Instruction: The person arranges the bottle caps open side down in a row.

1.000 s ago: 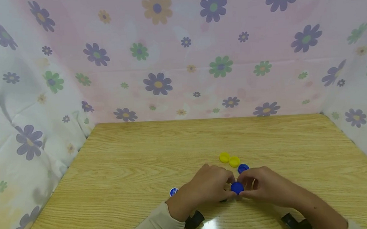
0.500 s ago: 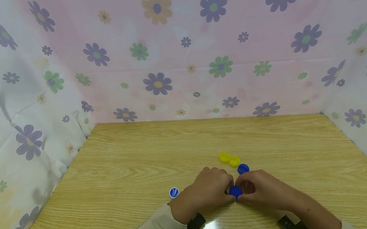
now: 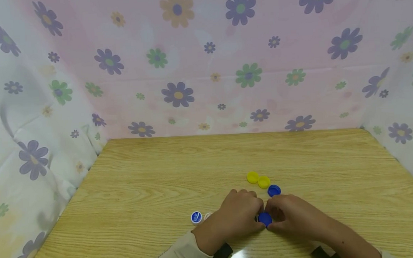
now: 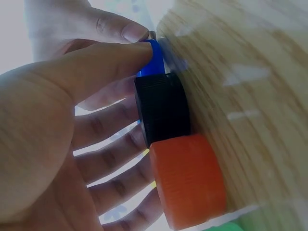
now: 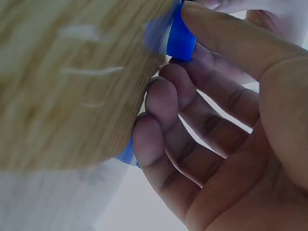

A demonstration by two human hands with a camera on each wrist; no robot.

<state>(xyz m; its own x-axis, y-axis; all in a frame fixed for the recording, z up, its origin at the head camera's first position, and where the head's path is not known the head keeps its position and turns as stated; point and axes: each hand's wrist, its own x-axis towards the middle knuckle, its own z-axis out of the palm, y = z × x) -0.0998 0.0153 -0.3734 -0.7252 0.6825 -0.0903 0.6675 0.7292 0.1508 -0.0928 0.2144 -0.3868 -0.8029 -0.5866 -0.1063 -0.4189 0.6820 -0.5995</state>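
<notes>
Both hands meet at a blue bottle cap (image 3: 265, 219) on the wooden table. My left hand (image 3: 235, 217) pinches its left side between thumb and index finger, while my right hand (image 3: 295, 216) pinches the opposite side. In the left wrist view a ridged black cap (image 4: 163, 108) stands right against the blue one, with an orange cap (image 4: 188, 182) touching the black one. Below that, the edge of something green (image 4: 226, 226) shows. The left fingers stretch out behind these caps. In the right wrist view the blue cap (image 5: 181, 38) sits at the table surface under the right thumb.
Beyond the hands, two yellow caps (image 3: 253, 177) and another blue cap (image 3: 274, 190) lie in a slanting row. A white cap with a blue label (image 3: 196, 217) and a partly hidden pale cap (image 3: 208, 216) lie left of the left wrist. Flowered cloth (image 3: 204, 67) encloses the table.
Both hands have shifted slightly toward the near edge with the blue cap, which also moved a little left. The pale cap beside the left wrist has come into view.
</notes>
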